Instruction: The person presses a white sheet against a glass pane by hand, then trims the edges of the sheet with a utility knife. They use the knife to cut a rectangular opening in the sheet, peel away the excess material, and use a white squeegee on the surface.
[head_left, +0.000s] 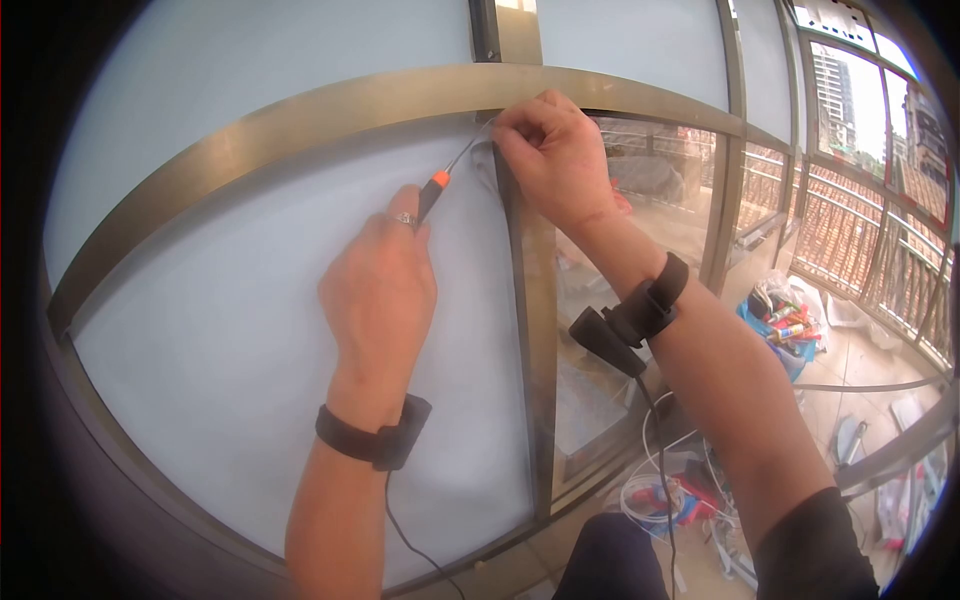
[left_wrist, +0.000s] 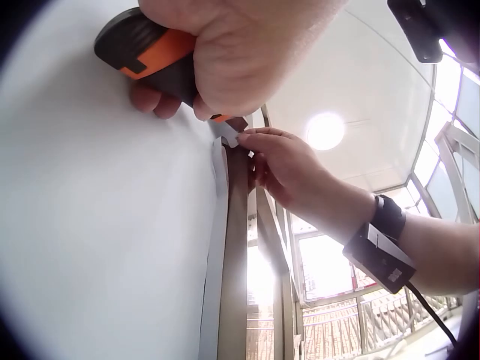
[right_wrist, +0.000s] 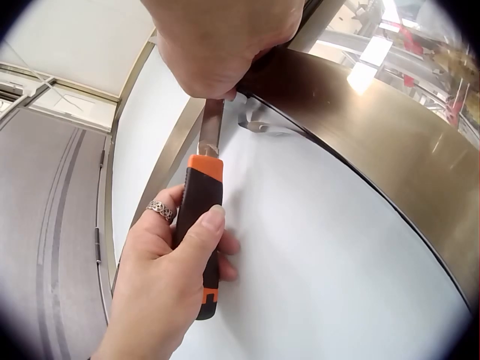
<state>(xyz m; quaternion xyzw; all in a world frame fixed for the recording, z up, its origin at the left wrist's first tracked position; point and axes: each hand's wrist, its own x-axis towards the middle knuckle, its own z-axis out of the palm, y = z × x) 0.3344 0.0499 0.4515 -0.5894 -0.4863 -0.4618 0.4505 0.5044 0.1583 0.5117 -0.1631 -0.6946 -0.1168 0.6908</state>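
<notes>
My left hand point(head_left: 378, 290) grips a black and orange utility knife point(head_left: 432, 194), its blade pointing up toward the corner where the metal frame bars meet. In the right wrist view the left hand point(right_wrist: 154, 281) wraps the knife handle point(right_wrist: 201, 217), thumb along it, and the blade point(right_wrist: 211, 126) reaches up to the right hand. My right hand point(head_left: 558, 155) pinches at that corner beside the blade tip; a thin pale strip point(head_left: 484, 165) hangs there against the frosted panel point(head_left: 300, 330). In the left wrist view the right fingertips point(left_wrist: 246, 139) touch the strip's end.
A brass-coloured bar point(head_left: 330, 108) curves across the top, and an upright bar point(head_left: 532, 370) runs down beside clear glass. On the floor at right are a blue bag of tubes point(head_left: 785, 325), coiled white cable point(head_left: 645, 500) and scraps. Railings and windows stand behind.
</notes>
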